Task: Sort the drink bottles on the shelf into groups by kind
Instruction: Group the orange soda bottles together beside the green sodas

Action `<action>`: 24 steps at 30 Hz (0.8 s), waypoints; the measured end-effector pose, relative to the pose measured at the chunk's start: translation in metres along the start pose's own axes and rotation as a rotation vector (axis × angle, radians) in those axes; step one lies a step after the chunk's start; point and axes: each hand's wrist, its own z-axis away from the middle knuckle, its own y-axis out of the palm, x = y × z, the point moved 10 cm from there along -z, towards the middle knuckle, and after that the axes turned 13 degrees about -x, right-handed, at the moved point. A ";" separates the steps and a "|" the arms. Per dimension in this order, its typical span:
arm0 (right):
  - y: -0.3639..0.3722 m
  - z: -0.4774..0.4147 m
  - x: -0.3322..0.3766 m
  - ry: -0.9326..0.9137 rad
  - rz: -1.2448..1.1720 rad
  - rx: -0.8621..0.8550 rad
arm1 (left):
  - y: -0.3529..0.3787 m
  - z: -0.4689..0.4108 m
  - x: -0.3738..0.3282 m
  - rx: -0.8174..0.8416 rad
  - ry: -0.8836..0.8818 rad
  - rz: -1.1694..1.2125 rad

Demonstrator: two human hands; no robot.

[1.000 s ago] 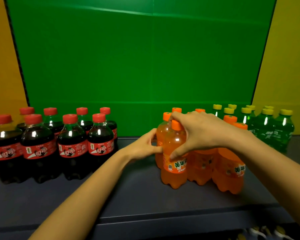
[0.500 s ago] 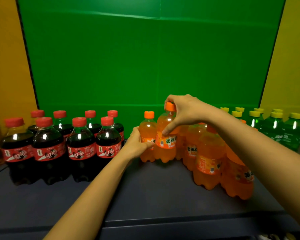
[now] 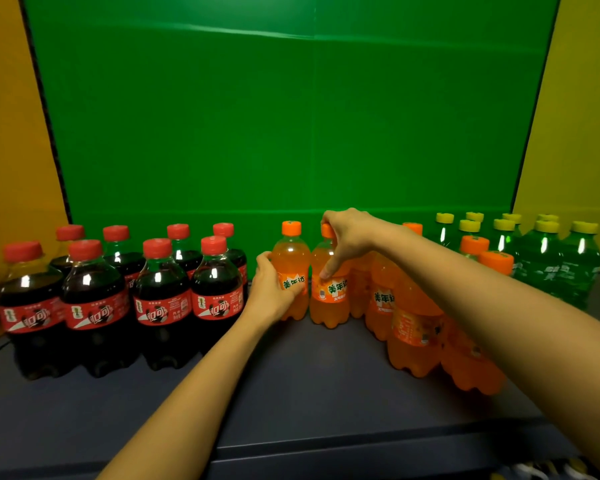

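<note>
Two hands are apparently closing up the orange group (image 3: 413, 317) on the shelf (image 3: 291, 393), between the cola bottles (image 3: 160, 299) and green bottles (image 3: 551, 268). The left hand (image 3: 269, 294) is curling round the leftmost orange bottle (image 3: 290, 258) at its label; the right hand (image 3: 349, 237) is gripping the neighbouring orange bottle (image 3: 331, 306) from cap to shoulder. Next, both bottles are probably needing upright release, side by side.
</note>
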 end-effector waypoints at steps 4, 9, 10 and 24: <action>0.002 -0.003 -0.002 -0.001 0.020 -0.002 | -0.004 -0.002 0.000 -0.065 0.033 -0.042; 0.007 -0.006 -0.003 0.014 0.041 0.034 | -0.001 -0.002 0.002 -0.039 0.035 -0.053; 0.008 -0.006 -0.004 0.011 0.045 0.041 | 0.000 -0.002 0.002 -0.035 0.039 -0.059; -0.066 0.014 -0.080 0.046 0.036 0.053 | 0.009 0.025 -0.152 -0.159 0.791 -0.237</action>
